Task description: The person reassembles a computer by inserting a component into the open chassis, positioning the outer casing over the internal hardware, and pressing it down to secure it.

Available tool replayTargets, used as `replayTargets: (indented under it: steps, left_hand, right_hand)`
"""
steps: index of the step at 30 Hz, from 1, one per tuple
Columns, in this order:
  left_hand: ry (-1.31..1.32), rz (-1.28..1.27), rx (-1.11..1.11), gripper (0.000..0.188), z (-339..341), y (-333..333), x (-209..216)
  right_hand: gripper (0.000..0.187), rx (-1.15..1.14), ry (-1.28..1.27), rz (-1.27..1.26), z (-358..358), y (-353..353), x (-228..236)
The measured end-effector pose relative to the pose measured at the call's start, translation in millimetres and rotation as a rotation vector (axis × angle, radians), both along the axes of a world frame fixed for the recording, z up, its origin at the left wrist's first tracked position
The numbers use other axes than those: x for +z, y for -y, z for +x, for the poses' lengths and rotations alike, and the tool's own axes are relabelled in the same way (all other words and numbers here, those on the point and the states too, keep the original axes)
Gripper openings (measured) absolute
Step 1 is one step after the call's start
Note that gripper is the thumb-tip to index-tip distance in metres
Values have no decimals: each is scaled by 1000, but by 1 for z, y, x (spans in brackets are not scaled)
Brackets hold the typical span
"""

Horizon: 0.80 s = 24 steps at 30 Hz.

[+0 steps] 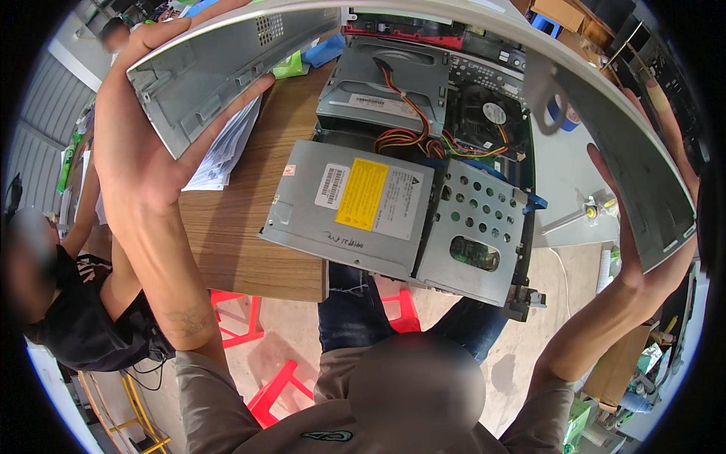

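Observation:
My left hand [136,155] grips one side of a grey metal computer case cover [204,83], its fingers wrapped round the panel. The other side of that bent cover is in my right hand [634,265], with the thumb inside and fingers behind the panel. I hold the cover raised, apart from the open desktop computer [518,265] below it. An optical drive [302,204] with a yellow label lies at the computer's near left, beside a perforated metal bracket [446,261]. Behind them are a boxy metal unit [348,79], a black fan [484,113] and coloured cables [408,138].
The computer rests across a wooden table [249,250] and a white surface [567,219]. Papers [227,151] lie to its left, and a screwdriver [575,219] and tape roll [563,113] to its right. Another person [83,310] sits at left. Red stools [283,393] stand below.

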<state>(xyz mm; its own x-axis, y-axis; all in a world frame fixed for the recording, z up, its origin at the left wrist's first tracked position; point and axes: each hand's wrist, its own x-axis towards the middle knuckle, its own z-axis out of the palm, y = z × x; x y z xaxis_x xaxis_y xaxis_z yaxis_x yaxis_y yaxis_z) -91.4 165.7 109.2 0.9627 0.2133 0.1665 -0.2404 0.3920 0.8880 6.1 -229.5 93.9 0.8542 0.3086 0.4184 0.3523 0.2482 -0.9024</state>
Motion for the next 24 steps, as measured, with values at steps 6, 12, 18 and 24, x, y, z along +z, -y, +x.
replayTargets:
  steps: [6,12,18,24]
  left_hand:
    - [7,-67,39,63,-3,2,-5]
    - [-29,-102,-74,59,-5,-2,-26]
    - [-146,3,489,51,-8,2,-45]
    - [-59,-96,25,53,-10,-1,-51]
  right_hand:
    - [69,-245,-29,9,-13,-13,-4]
    - [68,-245,-55,14,-14,-17,-15]
    - [73,-200,15,-29,-14,-17,-28]
    - [59,-248,138,-74,-10,-20,-31]
